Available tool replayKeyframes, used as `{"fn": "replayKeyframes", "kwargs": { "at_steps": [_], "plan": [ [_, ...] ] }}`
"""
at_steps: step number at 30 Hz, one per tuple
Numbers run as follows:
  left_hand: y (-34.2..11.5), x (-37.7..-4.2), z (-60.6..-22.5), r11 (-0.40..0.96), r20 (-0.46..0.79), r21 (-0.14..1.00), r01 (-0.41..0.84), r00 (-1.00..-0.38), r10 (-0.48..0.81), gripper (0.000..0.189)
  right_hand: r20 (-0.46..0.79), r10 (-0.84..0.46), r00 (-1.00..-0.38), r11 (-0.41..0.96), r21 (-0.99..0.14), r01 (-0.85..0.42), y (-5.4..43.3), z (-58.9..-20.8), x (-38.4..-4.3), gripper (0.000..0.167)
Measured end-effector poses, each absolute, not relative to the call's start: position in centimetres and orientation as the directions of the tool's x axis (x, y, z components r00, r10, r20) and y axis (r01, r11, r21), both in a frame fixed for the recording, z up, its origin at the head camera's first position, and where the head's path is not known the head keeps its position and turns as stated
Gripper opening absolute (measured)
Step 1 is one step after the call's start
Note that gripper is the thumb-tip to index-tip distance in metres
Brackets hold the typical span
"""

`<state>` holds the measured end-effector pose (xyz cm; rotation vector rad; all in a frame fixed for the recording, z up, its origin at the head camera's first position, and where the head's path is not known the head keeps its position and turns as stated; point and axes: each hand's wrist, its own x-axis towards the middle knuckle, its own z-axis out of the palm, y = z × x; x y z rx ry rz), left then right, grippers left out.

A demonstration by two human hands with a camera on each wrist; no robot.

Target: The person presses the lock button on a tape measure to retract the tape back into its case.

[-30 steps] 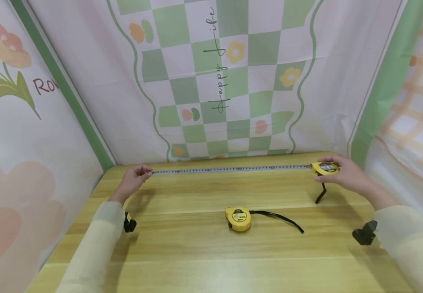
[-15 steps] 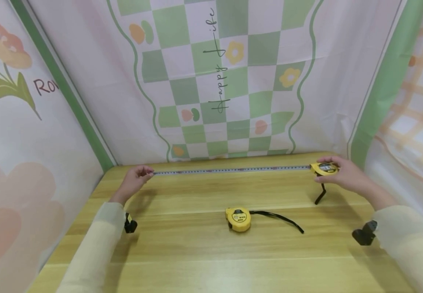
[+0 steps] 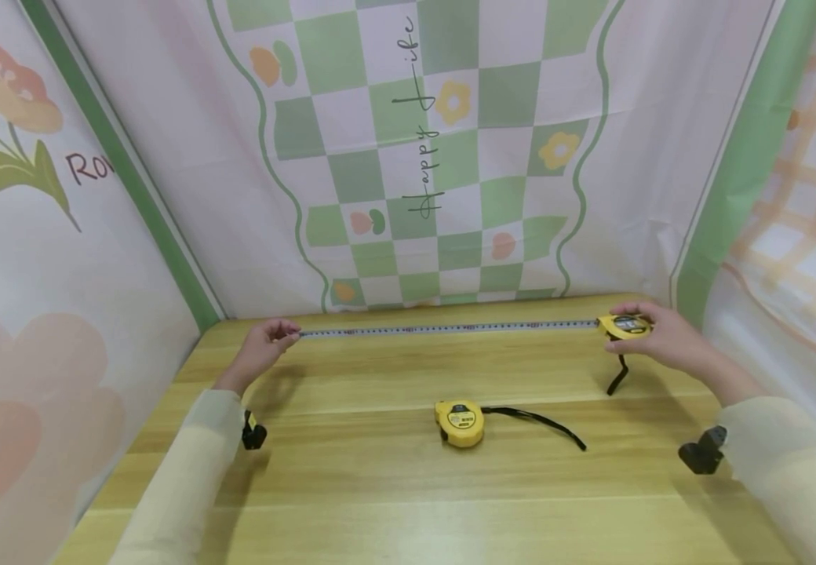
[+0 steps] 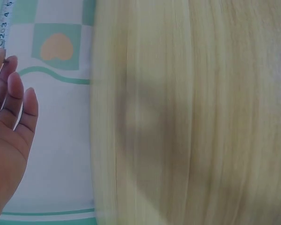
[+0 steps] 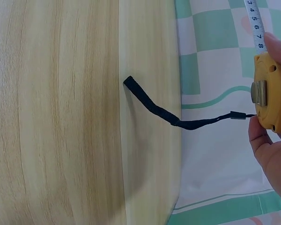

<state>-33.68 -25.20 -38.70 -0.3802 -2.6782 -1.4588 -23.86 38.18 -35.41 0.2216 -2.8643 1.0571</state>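
Near the back right of the table, my right hand [image 3: 665, 337] grips a yellow tape measure [image 3: 627, 326] by its case. A black wrist strap [image 5: 152, 107] hangs from that case, and a metal clip [image 5: 259, 93] shows on its side. The silver tape blade [image 3: 443, 329] stretches out to the left along the back of the table, straight and above the wood. At the far left my left hand [image 3: 260, 351] pinches the blade's end between thumb and forefinger. In the left wrist view the other fingers [image 4: 14, 105] are loosely bent, and low numbers show on the blade.
A second yellow tape measure [image 3: 460, 424] lies on the wooden table [image 3: 351, 486] near the middle, its black strap [image 3: 542, 422] trailing right. Patterned cloth [image 3: 436, 259] hangs behind the table's back edge, with more cloth at both sides.
My left hand has shifted slightly to the right with the blade's end, so the drawn-out blade is a little shorter. My right hand and the second tape measure have hardly moved.
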Motion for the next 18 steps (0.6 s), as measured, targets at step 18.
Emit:
{"fn": "replayKeyframes", "kwargs": {
  "at_steps": [18],
  "plan": [
    [-24.42,-33.96,-38.88,0.525,0.171,0.813,0.253,-0.965,0.2,0.018,0.142,-0.114,-0.983,0.755,-0.631,-0.179,38.25,-35.78,-24.26,0.07]
  ]
}}
